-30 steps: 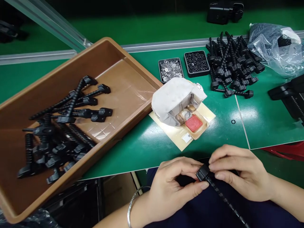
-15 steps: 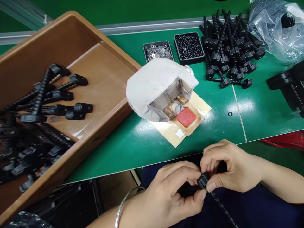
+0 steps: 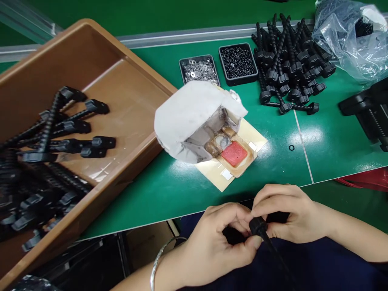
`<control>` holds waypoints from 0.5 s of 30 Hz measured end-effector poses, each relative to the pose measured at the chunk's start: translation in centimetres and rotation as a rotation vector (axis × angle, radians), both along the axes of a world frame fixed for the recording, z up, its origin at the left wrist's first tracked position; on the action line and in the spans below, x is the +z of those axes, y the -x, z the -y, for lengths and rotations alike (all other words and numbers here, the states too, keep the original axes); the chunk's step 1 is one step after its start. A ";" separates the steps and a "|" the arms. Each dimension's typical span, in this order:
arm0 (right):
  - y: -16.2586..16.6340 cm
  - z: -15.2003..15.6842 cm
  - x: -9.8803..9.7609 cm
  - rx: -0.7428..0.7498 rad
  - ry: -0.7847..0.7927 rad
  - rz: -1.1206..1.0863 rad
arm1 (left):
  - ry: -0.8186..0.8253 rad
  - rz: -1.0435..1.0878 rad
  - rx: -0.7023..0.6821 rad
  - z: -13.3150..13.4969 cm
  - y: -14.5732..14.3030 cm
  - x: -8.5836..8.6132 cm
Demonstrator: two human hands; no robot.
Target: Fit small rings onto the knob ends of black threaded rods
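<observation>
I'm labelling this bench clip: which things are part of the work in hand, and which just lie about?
In hand: left hand, right hand, black ribbed rod.

Lying about: brown tray, washer dish, screw dish, rod pile, plastic bag, red pad.

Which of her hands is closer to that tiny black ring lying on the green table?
Right. The right hand sits just below the ring, at the table edge. The left hand is further left and lower. Both hold a black ribbed rod.
</observation>
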State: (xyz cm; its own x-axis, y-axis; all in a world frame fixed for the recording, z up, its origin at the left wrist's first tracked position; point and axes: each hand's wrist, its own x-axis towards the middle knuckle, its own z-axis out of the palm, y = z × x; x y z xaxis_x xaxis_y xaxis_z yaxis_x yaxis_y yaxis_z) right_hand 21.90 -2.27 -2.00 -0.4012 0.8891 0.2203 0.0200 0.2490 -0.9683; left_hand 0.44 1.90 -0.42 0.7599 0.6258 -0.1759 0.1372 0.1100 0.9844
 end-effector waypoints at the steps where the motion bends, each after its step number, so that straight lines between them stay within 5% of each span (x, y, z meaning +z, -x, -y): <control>1: 0.1 0.0 -0.2 -0.022 -0.023 -0.019 | 0.136 -0.017 0.001 -0.1 -0.2 0.0; 4: 0.3 0.0 -0.3 -0.065 0.014 -0.019 | 0.430 -0.069 -0.015 -0.4 -0.5 0.0; 7: 0.4 -0.1 0.0 -0.084 0.117 -0.005 | 0.521 -0.067 -0.028 -0.7 -0.5 0.0; 15: 1.7 -0.2 0.7 -0.106 -0.001 0.075 | 0.392 -0.104 -0.031 -0.7 -0.1 -0.2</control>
State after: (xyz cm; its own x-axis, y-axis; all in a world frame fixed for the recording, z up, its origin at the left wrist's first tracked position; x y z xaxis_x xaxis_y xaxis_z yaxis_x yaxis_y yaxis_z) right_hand 20.23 -2.08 -1.32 -0.3200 0.9273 0.1941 0.1188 0.2425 -0.9628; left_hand 0.53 2.56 -0.62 0.7428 0.4735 -0.4732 0.2429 0.4681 0.8497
